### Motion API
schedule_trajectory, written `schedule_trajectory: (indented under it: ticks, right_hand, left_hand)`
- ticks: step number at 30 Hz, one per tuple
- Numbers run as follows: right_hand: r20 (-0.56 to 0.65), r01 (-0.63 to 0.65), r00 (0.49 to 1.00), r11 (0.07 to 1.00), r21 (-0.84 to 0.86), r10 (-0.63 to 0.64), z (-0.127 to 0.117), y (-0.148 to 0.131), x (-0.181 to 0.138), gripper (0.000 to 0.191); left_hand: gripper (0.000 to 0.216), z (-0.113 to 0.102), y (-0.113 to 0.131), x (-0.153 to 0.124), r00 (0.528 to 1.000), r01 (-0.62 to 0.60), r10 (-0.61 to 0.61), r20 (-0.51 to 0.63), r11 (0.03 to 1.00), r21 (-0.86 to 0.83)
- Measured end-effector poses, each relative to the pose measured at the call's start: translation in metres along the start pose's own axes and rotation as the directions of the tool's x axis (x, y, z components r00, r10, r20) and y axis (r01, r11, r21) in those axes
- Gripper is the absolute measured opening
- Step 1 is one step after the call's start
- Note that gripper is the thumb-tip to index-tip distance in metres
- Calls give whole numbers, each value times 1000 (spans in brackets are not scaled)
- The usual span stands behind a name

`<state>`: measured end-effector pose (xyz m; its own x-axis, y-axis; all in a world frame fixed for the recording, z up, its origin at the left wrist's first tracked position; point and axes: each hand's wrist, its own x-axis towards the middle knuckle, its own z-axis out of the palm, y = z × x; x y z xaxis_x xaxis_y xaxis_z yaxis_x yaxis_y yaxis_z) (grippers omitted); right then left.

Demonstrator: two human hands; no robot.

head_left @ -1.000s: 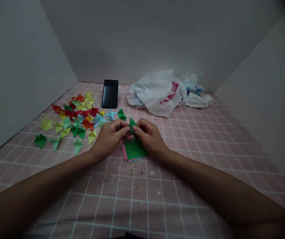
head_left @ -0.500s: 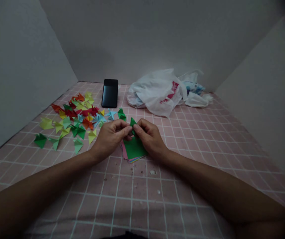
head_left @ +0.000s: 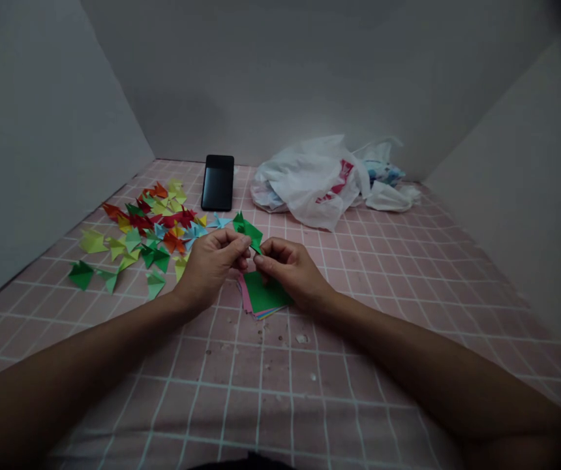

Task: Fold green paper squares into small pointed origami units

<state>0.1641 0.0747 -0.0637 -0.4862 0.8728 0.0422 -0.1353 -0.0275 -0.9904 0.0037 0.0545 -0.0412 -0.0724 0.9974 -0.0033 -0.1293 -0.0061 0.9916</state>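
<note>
A small folded piece of green paper (head_left: 252, 234) is held up between my hands, its flat face tilted and one corner pointing right. My left hand (head_left: 216, 262) pinches its lower left edge with thumb and forefinger. My right hand (head_left: 288, 269) has thumb and curled fingers closed at the lower corner. Beneath my right hand lies a stack of square paper sheets (head_left: 267, 294), green on top, with pink, blue and yellow edges showing. Just behind the held paper sits another green folded piece (head_left: 238, 220), partly covered.
Many folded paper pieces (head_left: 136, 238) in red, orange, yellow, green and blue lie spread at the left. A black phone (head_left: 218, 183) lies near the back wall. Crumpled white plastic bags (head_left: 310, 179) are at the back right. A pink checked cloth (head_left: 359, 365) covers the surface.
The green paper has turned from a narrow upright point to a wider tilted face and shifted slightly left. My hands have moved a little apart.
</note>
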Motion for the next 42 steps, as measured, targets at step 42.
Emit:
schedule_trajectory:
  ticks: [42]
  right_hand:
    - [82,-169,985,948,269,152,-3,7,6,30]
  left_hand:
    - [21,4,-9,-2,997,71,-71,1,996,51]
